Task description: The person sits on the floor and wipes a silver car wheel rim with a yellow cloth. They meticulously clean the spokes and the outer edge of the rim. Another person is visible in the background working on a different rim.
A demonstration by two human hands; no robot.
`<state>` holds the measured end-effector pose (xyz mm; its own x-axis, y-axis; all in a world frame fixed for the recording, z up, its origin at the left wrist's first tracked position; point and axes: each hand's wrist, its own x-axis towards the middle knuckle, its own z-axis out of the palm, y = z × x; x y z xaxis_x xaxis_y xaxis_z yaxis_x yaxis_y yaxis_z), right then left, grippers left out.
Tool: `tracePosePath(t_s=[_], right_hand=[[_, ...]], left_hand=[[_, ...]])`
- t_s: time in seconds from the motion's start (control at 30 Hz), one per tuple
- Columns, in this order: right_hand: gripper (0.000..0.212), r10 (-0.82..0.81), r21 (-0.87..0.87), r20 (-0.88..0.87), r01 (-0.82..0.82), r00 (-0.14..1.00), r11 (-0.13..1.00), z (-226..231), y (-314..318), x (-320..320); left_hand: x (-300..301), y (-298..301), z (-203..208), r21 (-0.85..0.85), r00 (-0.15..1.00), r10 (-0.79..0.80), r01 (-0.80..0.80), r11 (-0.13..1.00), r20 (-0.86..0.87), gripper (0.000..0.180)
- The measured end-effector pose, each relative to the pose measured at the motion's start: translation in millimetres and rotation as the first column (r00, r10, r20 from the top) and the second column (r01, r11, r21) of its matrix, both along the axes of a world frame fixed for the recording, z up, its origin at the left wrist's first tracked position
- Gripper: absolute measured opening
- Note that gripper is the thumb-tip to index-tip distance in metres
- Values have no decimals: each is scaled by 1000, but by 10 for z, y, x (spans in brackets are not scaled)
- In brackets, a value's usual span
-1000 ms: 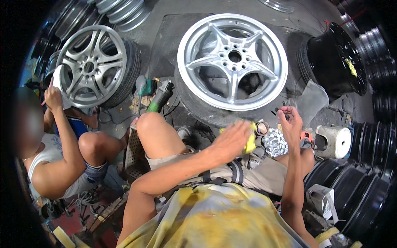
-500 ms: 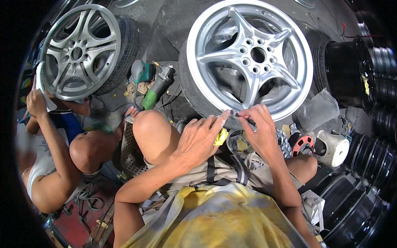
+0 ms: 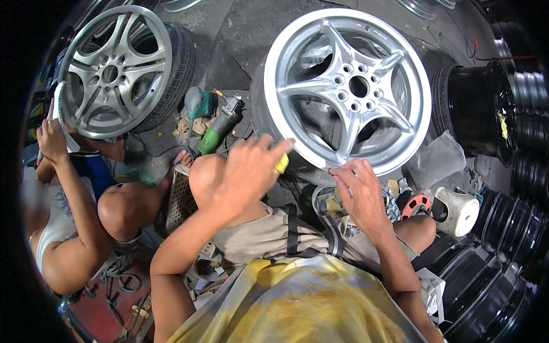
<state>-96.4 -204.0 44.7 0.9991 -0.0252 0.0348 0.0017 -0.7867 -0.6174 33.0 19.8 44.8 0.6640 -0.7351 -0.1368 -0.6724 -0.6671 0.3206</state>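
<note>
A silver five-spoke alloy wheel rim (image 3: 349,103) rests on a tire (image 3: 264,120) before me. My left hand (image 3: 249,171), smeared by motion, is just off the rim's lower left edge. A crumpled yellow piece (image 3: 282,164) is tucked under its curled fingers, with the index finger stretched toward the rim. At the rim's bottom edge, my right hand (image 3: 361,191) has thumb and index finger pinched together. A tiny dark bit shows at those fingertips, too small to name.
A green angle grinder (image 3: 220,126) and a teal sander (image 3: 199,104) lie left of the rim. Further left, a co-worker's hand (image 3: 52,140) holds a white strip against another wheel (image 3: 114,71). Black rims (image 3: 486,274) are stacked at right, near a white container (image 3: 456,211).
My left hand has pulled away left and up from my right fingertips, carrying the yellow piece. The right hand stays near the rim's bottom edge. The view has shifted slightly.
</note>
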Motion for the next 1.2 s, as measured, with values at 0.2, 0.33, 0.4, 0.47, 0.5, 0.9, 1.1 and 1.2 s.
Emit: tracePosePath(t_s=[0.2, 0.33, 0.4, 0.47, 0.5, 0.9, 1.1, 1.2], right_hand=[[13, -5, 31, 14, 4, 1000, 999, -39, 95, 85], [10, 40, 61, -11, -39, 999, 997, -42, 178, 219], [10, 35, 84, -61, -30, 998, 996, -48, 165, 244], [10, 24, 132, -107, -10, 994, 991, -82, 195, 319], [11, 21, 171, -108, -2, 994, 985, -96, 244, 398], [12, -10, 301, -109, 42, 994, 953, -168, 371, 569], [12, 10, 293, -174, 42, 985, 955, -84, 240, 472], [12, -19, 328, -147, 67, 989, 942, -124, 362, 575]], left_hand=[[1273, -164, -206, -278, 926, 365, -377, 884, -95, 44], [1718, -644, -636, -328, 805, 586, -579, 746, -88, 47], [1585, -878, -661, -420, 747, 655, -633, 650, -113, 44], [1539, -910, -702, -466, 753, 650, -614, 636, -106, 43], [1525, -902, -709, -491, 752, 652, -607, 625, -99, 42], [1536, -894, -755, -532, 767, 640, -566, 630, -59, 38], [1567, -881, -785, -511, 764, 643, -575, 639, -55, 47], [1573, -890, -781, -516, 767, 640, -563, 645, -37, 47]])
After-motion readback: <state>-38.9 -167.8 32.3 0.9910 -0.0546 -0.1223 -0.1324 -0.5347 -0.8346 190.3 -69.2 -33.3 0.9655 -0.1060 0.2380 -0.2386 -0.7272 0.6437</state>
